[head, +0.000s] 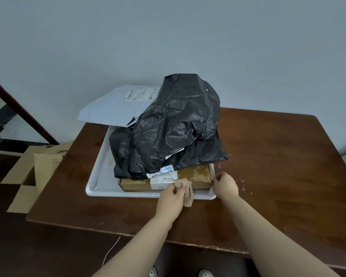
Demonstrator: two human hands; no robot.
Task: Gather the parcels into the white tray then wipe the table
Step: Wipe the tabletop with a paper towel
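Down on the brown table [268, 156], set toward its left and far side: a white tray [100, 176], piled high. Lying inside along the near edge, a flat cardboard parcel [196, 176], labels facing up. Heaped over it, crumpled black bags [174, 126], beaded with droplets and bulging well above the rim; hard to tell how many. Tucked behind at the far left, a grey mailer [112, 108], label up, sticking out past the tray's far left corner. Pinching a beige cloth [188, 191] with the left hand [171, 199], thumb and fingertips closed on its upper part right at the tray's near rim, cloth hanging over that rim down to the tabletop. Gripping the tray at its near right corner with the right hand [226, 184], fingers curled tight onto the rim. Across the tabletop, darker damp-looking patches, plainest near the front edge and left of the tray; a few pale specks just right of the right hand. Off to the left on the floor, an open cardboard box [38, 162], flaps spread. Below the table's near edge, a thin white cable [112, 248] and the toes of two white shoes [153, 272].
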